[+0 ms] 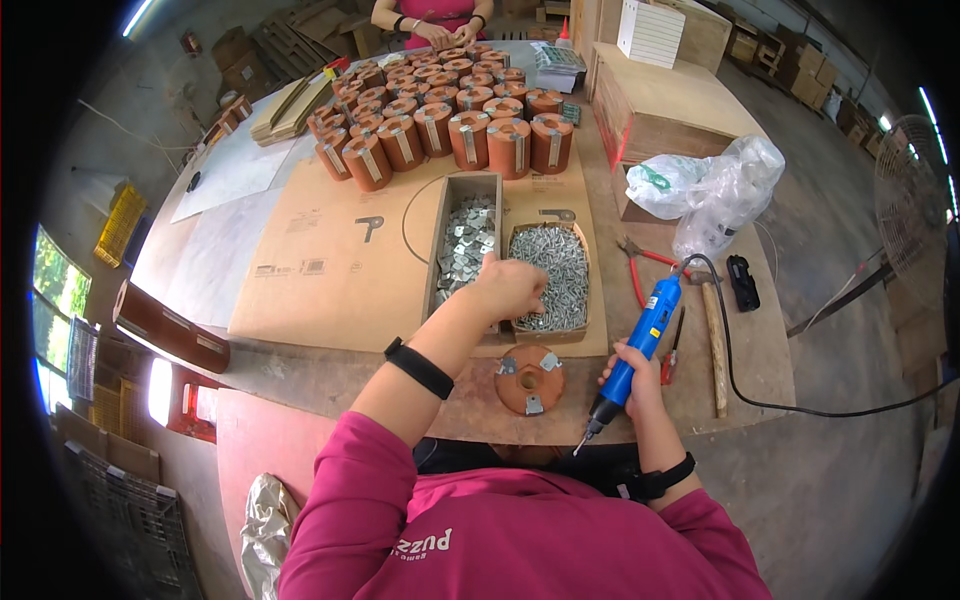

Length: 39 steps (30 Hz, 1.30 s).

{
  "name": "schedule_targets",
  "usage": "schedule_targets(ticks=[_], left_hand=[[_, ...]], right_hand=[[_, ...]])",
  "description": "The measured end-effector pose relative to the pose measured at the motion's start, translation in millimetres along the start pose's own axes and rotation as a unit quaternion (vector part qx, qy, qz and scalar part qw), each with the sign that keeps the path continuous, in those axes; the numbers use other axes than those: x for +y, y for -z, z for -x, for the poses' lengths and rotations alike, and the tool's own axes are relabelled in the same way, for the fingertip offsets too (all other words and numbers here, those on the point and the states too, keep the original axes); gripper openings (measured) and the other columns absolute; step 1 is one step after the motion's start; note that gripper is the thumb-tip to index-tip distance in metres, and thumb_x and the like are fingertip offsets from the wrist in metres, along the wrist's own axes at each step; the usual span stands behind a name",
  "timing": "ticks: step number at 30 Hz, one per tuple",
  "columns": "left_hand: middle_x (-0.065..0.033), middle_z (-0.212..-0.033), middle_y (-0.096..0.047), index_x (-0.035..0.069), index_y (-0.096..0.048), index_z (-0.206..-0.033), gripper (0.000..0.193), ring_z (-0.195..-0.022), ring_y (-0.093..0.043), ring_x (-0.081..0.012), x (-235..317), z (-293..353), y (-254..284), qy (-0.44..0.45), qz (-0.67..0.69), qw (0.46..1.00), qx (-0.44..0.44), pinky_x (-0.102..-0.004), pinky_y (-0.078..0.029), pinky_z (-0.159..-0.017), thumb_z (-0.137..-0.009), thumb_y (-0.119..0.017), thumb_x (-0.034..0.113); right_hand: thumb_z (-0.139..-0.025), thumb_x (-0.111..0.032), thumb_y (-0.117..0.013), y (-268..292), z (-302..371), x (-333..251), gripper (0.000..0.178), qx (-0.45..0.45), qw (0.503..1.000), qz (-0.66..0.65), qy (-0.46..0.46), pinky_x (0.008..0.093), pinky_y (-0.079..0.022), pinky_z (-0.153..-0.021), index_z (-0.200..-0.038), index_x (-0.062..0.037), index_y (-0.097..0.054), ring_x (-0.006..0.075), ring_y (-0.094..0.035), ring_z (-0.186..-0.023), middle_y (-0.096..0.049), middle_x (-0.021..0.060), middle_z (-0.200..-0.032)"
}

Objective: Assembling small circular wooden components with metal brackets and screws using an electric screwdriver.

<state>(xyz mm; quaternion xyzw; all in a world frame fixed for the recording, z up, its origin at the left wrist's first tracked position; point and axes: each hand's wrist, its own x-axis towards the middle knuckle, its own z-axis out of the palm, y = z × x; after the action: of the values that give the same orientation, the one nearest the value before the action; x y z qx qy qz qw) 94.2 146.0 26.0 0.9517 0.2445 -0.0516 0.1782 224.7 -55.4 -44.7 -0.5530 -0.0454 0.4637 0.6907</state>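
Observation:
My left hand (512, 288) reaches over the near left part of an open box of loose screws (555, 260). Its fingers are curled together at the screws; what they hold, if anything, is hidden. Wrapped around a blue electric screwdriver (645, 335) is my right hand (636, 376), with the bit tilted down toward the table's near edge. Between my forearms lies a round reddish-brown piece (513, 380) with a centre hole and several small metal plates around its rim. A long grey tray (440, 265) full of small metal plates stands left of the screw box.
Many reddish-brown cylinders (509, 150) with metal strips crowd the far table, before another person's hands (450, 36). Red-handled pliers (640, 268), a wooden-handled hammer (716, 350), a red screwdriver (674, 350) and plastic bags (715, 190) lie right. The tool's black cord (790, 404) trails right.

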Motion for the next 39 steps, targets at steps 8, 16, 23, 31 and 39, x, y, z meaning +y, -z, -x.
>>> schedule_targets(ticks=[8,16,23,31,39], left_hand=[[-0.0072,-0.07,-0.059,0.007,-0.059,-0.073,0.02,-0.073,-0.058,-0.0254,-2.5,10.3,7.2,-0.051,0.142,0.979,0.137,-0.0369,-0.043,-0.068,-0.07,-0.066,0.025],[-0.0086,-0.079,-0.063,0.014,-0.067,-0.081,0.016,-0.081,-0.058,-0.0263,3.9,10.0,9.4,-0.01,0.122,0.986,0.112,-0.0357,-0.046,-0.072,-0.071,-0.062,0.026],[-0.0094,-0.077,-0.062,0.01,-0.065,-0.078,0.014,-0.071,-0.058,-0.0288,-0.9,13.0,5.9,-0.014,0.112,0.979,0.172,-0.0364,-0.046,-0.067,-0.071,-0.064,0.022],[-0.002,-0.068,-0.056,-0.001,-0.06,-0.081,0.013,-0.059,-0.052,-0.0082,20.6,83.2,32.8,-0.002,0.393,0.891,0.226,-0.0208,-0.041,-0.054,-0.076,-0.064,0.01],[-0.0093,-0.079,-0.063,-0.004,-0.062,-0.085,0.012,-0.071,-0.061,-0.014,42.8,168.1,-20.5,0.07,0.729,0.667,0.134,-0.0252,-0.051,-0.062,-0.073,-0.062,-0.005]], right_hand=[[-0.071,-0.016,-0.062,-1.0,0.1,0.5,0.03,-0.001,1.0,0.0,0.003,0.034,-0.048,-0.048,-0.093,-0.0052,-0.045,0.0183,-0.053,-0.051,-0.051,0.0075,-0.063],[-0.071,-0.013,-0.063,-1.6,0.8,-1.8,0.031,0.009,1.0,0.0,0.005,0.033,-0.048,-0.046,-0.094,-0.002,-0.045,0.0188,-0.053,-0.049,-0.051,0.0082,-0.062],[-0.072,-0.013,-0.062,-3.5,2.9,-0.4,0.029,0.002,1.0,-0.013,0.011,0.033,-0.047,-0.046,-0.092,-0.0025,-0.045,0.0191,-0.053,-0.049,-0.051,0.0083,-0.062],[-0.073,-0.012,-0.06,-3.1,16.7,-21.1,0.035,-0.018,1.0,-0.015,0.002,0.0361,-0.047,-0.049,-0.102,-0.0043,-0.042,0.0206,-0.053,-0.051,-0.051,0.0094,-0.063],[-0.081,-0.023,-0.051,-41.3,83.4,-115.3,0.052,-0.274,0.897,-0.111,0.328,0.0369,-0.047,-0.062,-0.123,-0.0041,-0.028,0.0187,-0.051,-0.066,-0.049,0.0078,-0.075]])
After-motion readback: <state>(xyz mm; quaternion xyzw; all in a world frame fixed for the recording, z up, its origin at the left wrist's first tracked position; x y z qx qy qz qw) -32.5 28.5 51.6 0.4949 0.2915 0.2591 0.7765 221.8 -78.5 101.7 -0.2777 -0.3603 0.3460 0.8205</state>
